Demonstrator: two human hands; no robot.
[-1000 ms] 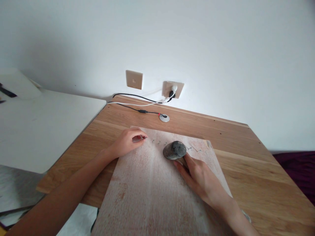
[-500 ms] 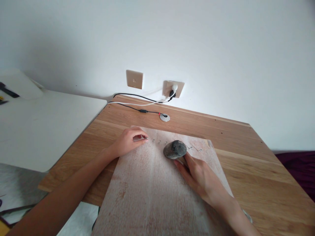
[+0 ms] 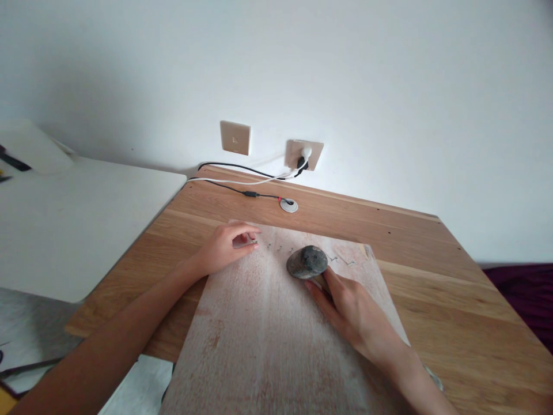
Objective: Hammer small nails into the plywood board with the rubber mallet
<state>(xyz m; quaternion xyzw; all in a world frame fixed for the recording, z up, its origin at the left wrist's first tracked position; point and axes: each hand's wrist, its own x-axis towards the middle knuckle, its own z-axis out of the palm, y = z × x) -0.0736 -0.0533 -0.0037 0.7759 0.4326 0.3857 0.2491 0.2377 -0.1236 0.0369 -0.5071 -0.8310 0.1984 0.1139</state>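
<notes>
My right hand (image 3: 352, 308) is wrapped around the handle of a mallet with a thick dark head (image 3: 307, 262), held low over the whitish wooden board (image 3: 242, 334). At the board's far left corner, my left hand (image 3: 227, 248) has thumb and index finger parted. A small nail (image 3: 255, 242) shows between those fingertips. To its right, several nails run in a row across the far part of the board, among them a slanted nail (image 3: 332, 259) and another nail (image 3: 351, 263) right of the mallet. The mallet head hides part of the row.
The board lies on a wooden desk (image 3: 444, 305) against the wall. Black and white cables (image 3: 242, 183) run along the desk's back to a wall socket (image 3: 305, 154), near a round cable grommet (image 3: 289, 205). A white table (image 3: 95, 213) adjoins on the left.
My left index finger has lifted away from the thumb, loosening the pinch around the nail. The mallet and my right hand have hardly moved.
</notes>
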